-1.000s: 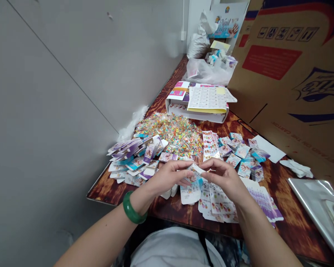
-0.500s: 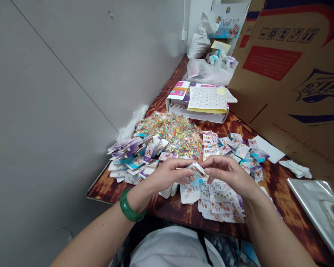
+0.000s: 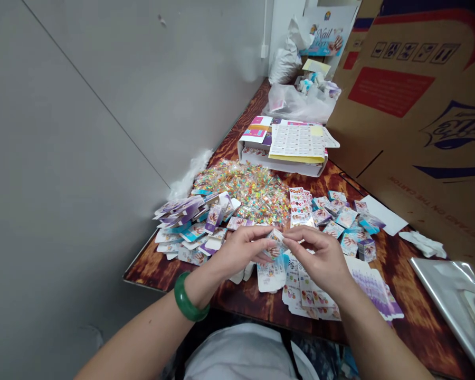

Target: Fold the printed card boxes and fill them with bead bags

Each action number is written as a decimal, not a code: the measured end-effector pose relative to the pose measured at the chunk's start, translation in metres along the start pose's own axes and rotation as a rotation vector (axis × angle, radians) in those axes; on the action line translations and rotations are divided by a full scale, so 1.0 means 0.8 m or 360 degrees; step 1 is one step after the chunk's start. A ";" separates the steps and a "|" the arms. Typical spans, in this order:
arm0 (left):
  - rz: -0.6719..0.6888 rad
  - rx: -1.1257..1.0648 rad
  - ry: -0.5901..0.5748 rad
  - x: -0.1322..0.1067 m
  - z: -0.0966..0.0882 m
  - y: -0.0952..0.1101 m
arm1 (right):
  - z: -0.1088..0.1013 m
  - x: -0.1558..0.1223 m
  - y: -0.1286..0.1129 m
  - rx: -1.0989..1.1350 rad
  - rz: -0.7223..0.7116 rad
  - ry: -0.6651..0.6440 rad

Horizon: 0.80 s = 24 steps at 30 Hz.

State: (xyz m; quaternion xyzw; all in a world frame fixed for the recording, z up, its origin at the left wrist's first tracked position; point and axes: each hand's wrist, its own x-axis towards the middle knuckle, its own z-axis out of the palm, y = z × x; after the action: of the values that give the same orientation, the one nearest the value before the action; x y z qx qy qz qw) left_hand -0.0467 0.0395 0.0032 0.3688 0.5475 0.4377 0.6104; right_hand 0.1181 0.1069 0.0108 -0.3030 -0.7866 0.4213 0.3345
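Between my two hands, just above the table's front part, is a small printed nail sticker box (image 3: 276,247), white and light blue. My left hand (image 3: 247,247), with a green bangle on its wrist, is closed on the box's left side. My right hand (image 3: 315,252) pinches its upper right corner between thumb and fingers. Below lies a flat blue-and-white carton (image 3: 271,277). Sticker sheets (image 3: 309,295) are spread under my right hand, with a fan of purple-and-white cards (image 3: 374,290) beyond the wrist. Flattened cartons (image 3: 186,235) are piled to the left.
A heap of small clear packets with colourful bits (image 3: 249,190) lies behind my hands. Several small boxes (image 3: 348,219) are scattered at right. Further back stands a white tray box (image 3: 283,164) with sheets on top. A large brown carton (image 3: 411,132) and a grey wall (image 3: 83,158) flank the table.
The box's raised white end flap no longer stands up; its end now looks closed. My right hand has turned, its fingers now straighter and on the box's corner.
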 end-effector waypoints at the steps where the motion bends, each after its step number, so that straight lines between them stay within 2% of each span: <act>1: 0.0001 -0.0011 0.0004 0.000 0.000 0.000 | 0.000 -0.001 0.001 0.0008 -0.0043 0.0001; 6: 0.0068 0.0001 0.0034 0.000 0.003 0.005 | 0.002 -0.009 0.009 -0.0057 -0.0288 0.0081; 10: -0.0035 -0.0067 0.0049 -0.003 0.005 0.009 | 0.006 -0.019 0.016 -0.0132 -0.0419 0.0106; 18: -0.0062 -0.0192 0.0012 -0.008 0.013 0.014 | 0.014 -0.022 0.012 0.0176 -0.0109 0.0052; 21: -0.0099 -0.0194 -0.0006 -0.010 0.016 0.017 | -0.007 -0.017 0.026 0.0270 0.0147 0.0234; 24: -0.0090 -0.0039 0.0009 -0.013 0.008 0.018 | -0.067 -0.008 0.054 0.0182 0.0366 0.0686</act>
State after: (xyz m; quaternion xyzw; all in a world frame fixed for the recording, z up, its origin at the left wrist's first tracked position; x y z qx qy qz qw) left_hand -0.0421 0.0352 0.0207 0.3446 0.5541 0.4280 0.6254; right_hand 0.1723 0.1471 -0.0058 -0.4539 -0.6324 0.4259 0.4611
